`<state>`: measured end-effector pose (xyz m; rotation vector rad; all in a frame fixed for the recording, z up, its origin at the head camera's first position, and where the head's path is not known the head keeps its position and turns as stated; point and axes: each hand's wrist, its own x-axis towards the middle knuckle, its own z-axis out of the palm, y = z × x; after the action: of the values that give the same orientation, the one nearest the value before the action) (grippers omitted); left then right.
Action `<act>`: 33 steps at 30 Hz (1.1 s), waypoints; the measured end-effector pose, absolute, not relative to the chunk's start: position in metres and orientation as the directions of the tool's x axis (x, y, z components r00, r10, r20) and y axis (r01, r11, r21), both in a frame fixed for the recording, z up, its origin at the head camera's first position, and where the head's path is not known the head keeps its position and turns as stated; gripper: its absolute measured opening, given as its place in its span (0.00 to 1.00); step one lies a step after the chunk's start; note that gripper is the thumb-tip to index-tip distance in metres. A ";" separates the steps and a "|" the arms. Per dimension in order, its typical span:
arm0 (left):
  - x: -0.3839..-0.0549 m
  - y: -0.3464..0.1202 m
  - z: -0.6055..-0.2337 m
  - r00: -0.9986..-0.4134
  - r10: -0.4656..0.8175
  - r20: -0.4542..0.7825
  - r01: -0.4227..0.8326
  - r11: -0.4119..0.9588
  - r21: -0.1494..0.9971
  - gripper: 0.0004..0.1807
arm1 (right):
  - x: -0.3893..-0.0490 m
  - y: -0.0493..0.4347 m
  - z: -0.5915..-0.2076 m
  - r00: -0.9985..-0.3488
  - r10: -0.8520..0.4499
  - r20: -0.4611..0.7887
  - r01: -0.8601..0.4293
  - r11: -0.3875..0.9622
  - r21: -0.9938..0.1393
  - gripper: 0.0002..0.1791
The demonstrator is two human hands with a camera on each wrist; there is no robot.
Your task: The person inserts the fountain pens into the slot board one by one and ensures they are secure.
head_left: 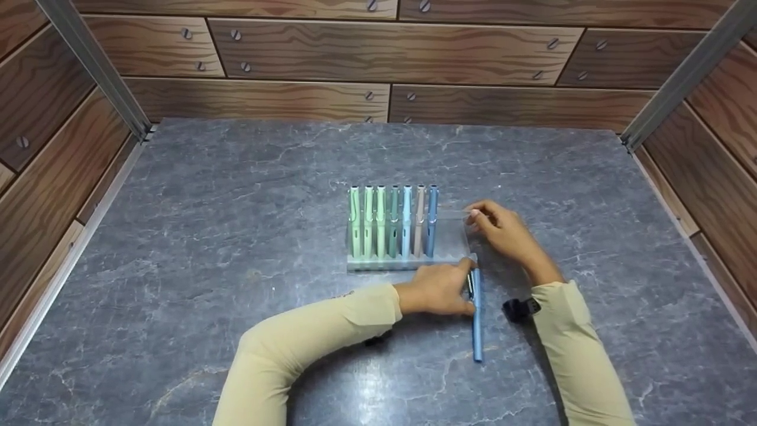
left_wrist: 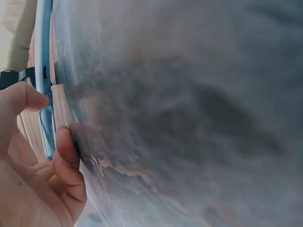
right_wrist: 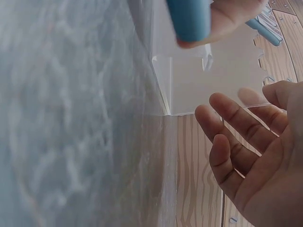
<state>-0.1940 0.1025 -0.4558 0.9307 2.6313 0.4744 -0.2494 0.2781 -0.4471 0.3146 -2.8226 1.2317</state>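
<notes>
My left hand [head_left: 440, 290] pinches a blue pen [head_left: 478, 331] at the front right corner of a clear pen stand [head_left: 452, 236]. In the left wrist view, the thumb and curled fingers lie on either side of the pen's clip end [left_wrist: 46, 125]. Its blunt end [right_wrist: 191, 21] shows large in the right wrist view. My right hand [head_left: 502, 234] holds the stand's upper right edge between thumb and forefinger, the forefinger showing through the clear panel [right_wrist: 213, 90]. The other fingers are loosely bent beside the edge.
Several capped pens stand in a row in the stand, among them light green pens [head_left: 368, 222], a dark green pen [head_left: 394, 222], a light blue pen [head_left: 407, 222], a greyish pen [head_left: 419, 222] and a blue pen [head_left: 432, 222]. Wood-patterned walls [head_left: 390, 53] surround the grey marbled table [head_left: 207, 207].
</notes>
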 end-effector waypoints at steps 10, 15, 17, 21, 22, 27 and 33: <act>-0.199 0.095 -0.454 -0.730 0.656 -0.191 0.446 0.669 0.595 0.38 | -0.250 0.278 -0.446 -0.976 -0.178 0.129 -0.216 0.665 -0.715 0.17; -0.201 0.092 -0.452 -0.730 0.654 -0.199 0.329 0.591 0.736 0.37 | -0.250 0.279 -0.447 -0.976 -0.176 0.127 -0.213 0.664 -0.717 0.17; -0.201 0.092 -0.452 -0.732 0.653 -0.196 0.279 0.549 0.788 0.37 | -0.250 0.279 -0.447 -0.976 -0.176 0.128 -0.214 0.663 -0.718 0.17; -0.201 0.090 -0.452 -0.731 0.650 -0.208 0.148 0.448 0.881 0.36 | -0.250 0.278 -0.447 -0.976 -0.178 0.128 -0.215 0.666 -0.714 0.17; -0.202 0.090 -0.451 -0.729 0.651 -0.210 0.120 0.424 0.897 0.36 | -0.250 0.278 -0.447 -0.975 -0.178 0.129 -0.216 0.667 -0.713 0.17; -0.205 0.086 -0.446 -0.729 0.656 -0.195 0.088 0.372 0.924 0.35 | -0.250 0.278 -0.447 -0.975 -0.179 0.128 -0.216 0.669 -0.711 0.17; -0.211 0.078 -0.436 -0.738 0.657 -0.152 0.172 0.401 0.900 0.35 | -0.249 0.277 -0.446 -0.978 -0.177 0.108 -0.199 0.666 -0.719 0.18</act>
<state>-0.2111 0.0776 -0.4362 0.7069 2.1711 1.3103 -0.2490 0.2774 -0.4463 0.3209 -2.8410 1.2311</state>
